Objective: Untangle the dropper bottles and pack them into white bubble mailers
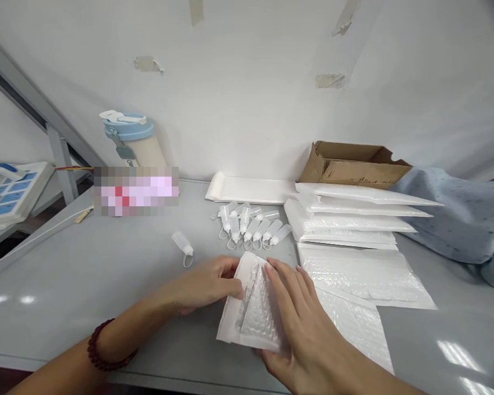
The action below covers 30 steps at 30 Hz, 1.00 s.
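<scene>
A white bubble mailer (253, 307) lies on the grey table (107, 274) in front of me, its mouth held apart so the bubble lining shows. My left hand (208, 285) pinches the mailer's left edge with curled fingers. My right hand (300, 318) rests on its right side, fingers holding the flap. A row of several small white squeeze bottles (251, 225) lies just behind the mailer. One single bottle (183, 245) lies apart to the left, close to my left hand.
A pile of white bubble mailers (349, 219) sits at the right, more flat ones (366, 274) in front. Behind stand an open cardboard box (354, 164), a white tray (251, 190) and a blue-lidded cup (134, 140). Blue cloth (461, 214) lies far right.
</scene>
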Tool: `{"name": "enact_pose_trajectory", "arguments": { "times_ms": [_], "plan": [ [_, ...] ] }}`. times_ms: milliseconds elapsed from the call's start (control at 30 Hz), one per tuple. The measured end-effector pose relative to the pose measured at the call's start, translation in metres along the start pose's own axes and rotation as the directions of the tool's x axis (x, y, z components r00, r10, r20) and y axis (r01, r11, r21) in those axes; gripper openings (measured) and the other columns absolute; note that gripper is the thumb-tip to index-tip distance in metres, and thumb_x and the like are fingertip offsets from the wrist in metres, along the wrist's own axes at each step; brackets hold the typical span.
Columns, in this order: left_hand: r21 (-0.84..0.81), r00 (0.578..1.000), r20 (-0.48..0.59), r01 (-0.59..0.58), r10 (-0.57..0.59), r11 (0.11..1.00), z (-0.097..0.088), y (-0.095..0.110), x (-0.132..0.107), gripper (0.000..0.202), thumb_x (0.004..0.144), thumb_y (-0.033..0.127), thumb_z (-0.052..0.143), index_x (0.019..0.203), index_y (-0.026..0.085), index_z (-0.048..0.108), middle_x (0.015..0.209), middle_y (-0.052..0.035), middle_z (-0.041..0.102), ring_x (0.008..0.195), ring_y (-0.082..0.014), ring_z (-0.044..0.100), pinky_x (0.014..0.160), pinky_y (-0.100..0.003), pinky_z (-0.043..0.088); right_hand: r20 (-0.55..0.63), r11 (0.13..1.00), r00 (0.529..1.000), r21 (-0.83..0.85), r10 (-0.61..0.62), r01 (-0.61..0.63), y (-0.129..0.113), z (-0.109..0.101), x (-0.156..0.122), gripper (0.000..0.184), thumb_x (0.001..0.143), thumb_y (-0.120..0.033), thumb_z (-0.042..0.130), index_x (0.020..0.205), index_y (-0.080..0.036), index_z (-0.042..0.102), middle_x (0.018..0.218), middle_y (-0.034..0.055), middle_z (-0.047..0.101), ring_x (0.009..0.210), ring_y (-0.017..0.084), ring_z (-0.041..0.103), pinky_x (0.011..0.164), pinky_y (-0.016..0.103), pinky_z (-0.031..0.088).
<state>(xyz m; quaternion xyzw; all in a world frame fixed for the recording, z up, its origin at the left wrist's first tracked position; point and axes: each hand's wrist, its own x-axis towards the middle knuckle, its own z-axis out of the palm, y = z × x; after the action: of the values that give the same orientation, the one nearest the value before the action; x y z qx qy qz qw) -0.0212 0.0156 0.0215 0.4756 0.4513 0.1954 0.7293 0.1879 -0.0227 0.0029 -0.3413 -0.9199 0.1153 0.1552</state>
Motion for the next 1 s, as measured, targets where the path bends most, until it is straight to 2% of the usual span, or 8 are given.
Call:
{"name": "enact_pose_trajectory", "arguments": {
  "times_ms": [133,267,367,533,733,800,900,1000],
  "plan": [
    [-0.023,1.000,-0.002,0.019,-0.019,1.000,0.006,-0.004,0.004,0.033,0.063,0.012,0.059,0.096,0.018,0.062,0.084,0.0033,0.063,0.080,-0.0153,0.057,0.068,-0.022,0.044,-0.059,0.999,0.998,0.050,-0.001,0.004,0.001,0.002,0.003,0.086,0.064,-0.020,0.056,0.138,-0.001,0.016,0.127,0.0239,0.035,0.114,0.038,0.036,0.091,0.059,0.037],
    [0.060,0.998,0.031,-0.051,0.050,0.997,0.014,-0.007,0.006,0.014,0.065,0.016,0.061,0.079,0.016,0.059,0.070,0.0044,0.057,0.064,-0.0115,0.051,0.057,-0.020,0.039,-0.063,0.999,0.998,0.027,-0.020,0.021,0.003,0.005,0.004,0.086,0.064,-0.021,0.056,0.138,-0.001,0.017,0.126,0.0230,0.036,0.113,0.037,0.036,0.089,0.055,0.039],
    [0.134,0.995,-0.026,-0.092,0.097,0.987,0.016,-0.007,0.006,0.008,0.065,0.017,0.059,0.072,0.016,0.055,0.064,0.0049,0.051,0.060,-0.0107,0.045,0.054,-0.021,0.036,-0.063,1.000,0.998,-0.006,-0.026,0.026,0.005,0.005,0.003,0.087,0.064,-0.021,0.055,0.139,-0.001,0.017,0.125,0.0227,0.038,0.115,0.038,0.035,0.089,0.054,0.040],
    [0.235,0.983,-0.167,-0.042,0.083,0.971,0.010,-0.010,0.007,0.004,0.063,0.014,0.054,0.066,0.016,0.052,0.063,0.0040,0.053,0.057,-0.0114,0.048,0.050,-0.020,0.036,-0.073,1.000,0.997,-0.011,0.004,-0.005,0.011,0.002,0.000,0.082,0.064,-0.013,0.051,0.139,-0.004,0.020,0.120,0.0192,0.047,0.104,0.031,0.046,0.084,0.047,0.047],
    [0.425,0.983,-0.180,0.041,0.040,0.904,-0.005,-0.012,0.007,0.009,0.069,0.023,0.053,0.063,0.017,0.055,0.055,0.0025,0.054,0.049,-0.0128,0.050,0.043,-0.020,0.032,-0.129,1.000,0.992,0.013,-0.017,0.019,0.017,0.002,-0.002,0.070,0.065,-0.010,0.047,0.133,-0.008,0.030,0.109,0.0158,0.056,0.092,0.027,0.054,0.072,0.042,0.052],
    [0.522,0.960,-0.252,0.027,0.124,0.852,-0.021,-0.005,0.000,0.017,0.073,0.032,0.055,0.066,0.017,0.057,0.061,0.0006,0.058,0.056,-0.0148,0.053,0.047,-0.022,0.035,-0.131,0.999,0.991,0.032,0.021,-0.017,0.019,0.001,-0.001,0.066,0.067,-0.010,0.047,0.131,-0.010,0.033,0.109,0.0148,0.057,0.092,0.027,0.055,0.072,0.041,0.053],
    [0.777,0.849,-0.394,0.102,0.353,0.622,-0.058,0.005,-0.018,0.025,0.079,0.042,0.053,0.088,0.020,0.061,0.074,-0.0014,0.064,0.065,-0.0176,0.057,0.060,-0.027,0.043,-0.085,0.988,0.991,0.117,0.107,-0.097,0.021,-0.003,0.003,0.060,0.069,-0.010,0.048,0.128,-0.015,0.037,0.109,0.0110,0.057,0.092,0.024,0.056,0.073,0.039,0.053],
    [0.882,0.830,-0.385,0.201,0.404,0.427,-0.091,0.006,-0.035,0.021,0.078,0.038,0.053,0.092,0.023,0.060,0.090,-0.0030,0.064,0.073,-0.0203,0.056,0.064,-0.030,0.042,-0.021,0.960,0.981,0.211,0.193,-0.184,0.021,-0.009,0.007,0.056,0.071,-0.010,0.049,0.125,-0.021,0.040,0.106,0.0069,0.058,0.090,0.021,0.058,0.072,0.037,0.053]
  ]
}}
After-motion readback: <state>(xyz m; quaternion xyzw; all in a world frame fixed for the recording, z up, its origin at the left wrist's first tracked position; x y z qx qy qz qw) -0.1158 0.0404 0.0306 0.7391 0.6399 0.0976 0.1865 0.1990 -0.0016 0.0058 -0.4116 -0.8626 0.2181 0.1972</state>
